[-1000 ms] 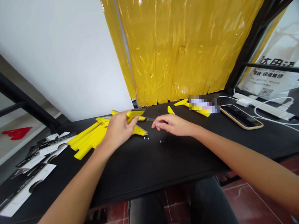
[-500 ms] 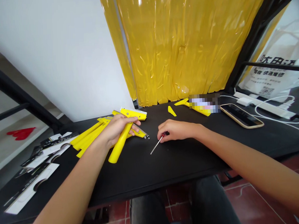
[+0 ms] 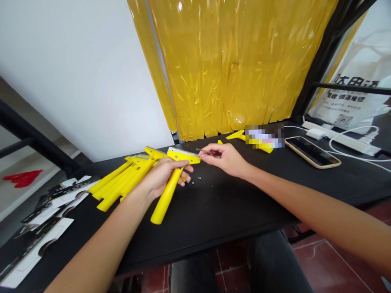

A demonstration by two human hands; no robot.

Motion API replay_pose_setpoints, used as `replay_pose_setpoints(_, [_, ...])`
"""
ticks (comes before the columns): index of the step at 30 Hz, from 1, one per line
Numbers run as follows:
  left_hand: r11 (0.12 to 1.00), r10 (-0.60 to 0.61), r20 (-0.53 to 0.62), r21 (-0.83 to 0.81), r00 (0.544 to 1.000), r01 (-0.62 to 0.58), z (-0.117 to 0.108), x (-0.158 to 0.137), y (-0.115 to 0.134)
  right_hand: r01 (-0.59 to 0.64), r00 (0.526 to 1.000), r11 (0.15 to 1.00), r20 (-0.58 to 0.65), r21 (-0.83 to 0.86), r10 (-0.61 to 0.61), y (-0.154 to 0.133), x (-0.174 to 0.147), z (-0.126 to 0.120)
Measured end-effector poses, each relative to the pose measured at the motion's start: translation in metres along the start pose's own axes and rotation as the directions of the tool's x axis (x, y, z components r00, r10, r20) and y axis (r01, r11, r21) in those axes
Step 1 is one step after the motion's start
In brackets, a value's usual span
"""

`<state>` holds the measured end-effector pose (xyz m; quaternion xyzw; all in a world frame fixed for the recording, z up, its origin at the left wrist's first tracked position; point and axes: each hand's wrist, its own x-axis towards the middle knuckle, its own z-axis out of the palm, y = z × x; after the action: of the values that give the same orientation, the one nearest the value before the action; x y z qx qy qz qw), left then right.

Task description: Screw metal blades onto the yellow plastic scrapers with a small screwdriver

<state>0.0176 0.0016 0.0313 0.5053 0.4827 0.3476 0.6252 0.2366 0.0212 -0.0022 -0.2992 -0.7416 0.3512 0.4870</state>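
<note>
My left hand (image 3: 166, 173) is closed around a yellow scraper (image 3: 165, 204), its wide head tilted up and its handle slanting toward me. In my right hand (image 3: 228, 159) is a small screwdriver (image 3: 215, 153) with a dark red handle. Its thin shaft points left, close to the right end of the scraper's head; whether it touches is hard to tell. Several more yellow scrapers (image 3: 114, 184) lie in a pile behind and left of my left hand. Tiny screws (image 3: 199, 178) rest on the black table between my hands. A small yellow piece (image 3: 220, 142) shows partly behind my right hand.
White-and-black card sleeves (image 3: 34, 253) lie at the left of the table (image 3: 237, 213). Another yellow scraper (image 3: 236, 135), partly blurred out, lies at the back right. Beyond it are a phone (image 3: 312, 151), white cables and a power strip (image 3: 347, 139). A yellow plastic curtain (image 3: 237, 75) hangs behind.
My right hand has risen from low over the table to the scraper's head, and the screwdriver now points left instead of down. The scraper in my left hand has shifted slightly right.
</note>
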Motion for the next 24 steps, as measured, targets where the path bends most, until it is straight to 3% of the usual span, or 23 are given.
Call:
replay_pose_setpoints(3, [1.000,0.013,0.024,-0.012,1.000,-0.012,0.009,-0.002,-0.003,0.025,0.999,1.000,-0.038,0.008,-0.024,0.003,0.002,-0.001])
replay_pose_setpoints(13, [0.999,0.031,0.033,-0.014,0.999,-0.031,0.013,-0.003,-0.006,0.016,1.000,0.999,-0.006,-0.029,-0.016,0.016,-0.002,0.009])
replay_pose_setpoints(20, [0.997,0.050,0.018,0.061,0.999,-0.051,0.016,-0.003,-0.007,0.023,1.000,0.993,-0.013,-0.112,-0.025,0.011,-0.003,0.009])
replay_pose_setpoints(24, [0.990,0.084,0.007,0.116,0.996,-0.084,0.019,-0.005,-0.009,-0.001,1.000,0.997,-0.030,-0.077,-0.002,0.016,-0.003,0.011])
